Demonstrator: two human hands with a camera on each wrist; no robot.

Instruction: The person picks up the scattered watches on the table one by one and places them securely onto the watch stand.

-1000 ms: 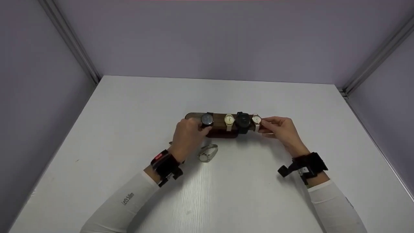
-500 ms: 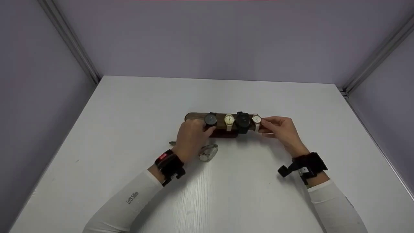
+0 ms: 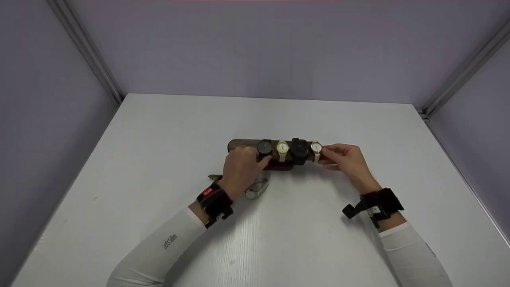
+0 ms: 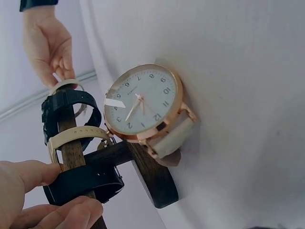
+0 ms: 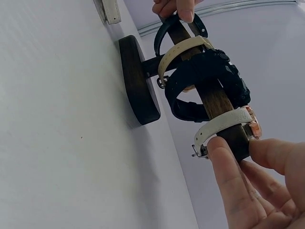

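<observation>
Wooden watch stand (image 3: 239, 143), on white table (image 3: 159, 131), bar carrying four watches; left hand (image 3: 241, 169) pinches the black-strapped watch (image 3: 264, 148) on the bar, beside the beige-strapped watch (image 3: 282, 148). Right hand (image 3: 346, 161) pinches the bar's right end, next to the white-strapped watch (image 3: 316, 148); chunky black watch (image 3: 299, 150) between the two pale-strapped ones. Loose rose-gold watch (image 4: 143, 107) lies on the table before the stand's base.

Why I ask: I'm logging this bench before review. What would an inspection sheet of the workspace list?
Surface: white table.
Job's things: wooden stand carrying four watches; left hand grips the dark watch; right hand holds the stand's other end beside the white-strap watch.
Clutter: rose-gold watch lying on the table near the stand's base.
Grippers: both hands busy.
Cables: nothing seen.
Surroundings: lilac walls, metal corner rails.
</observation>
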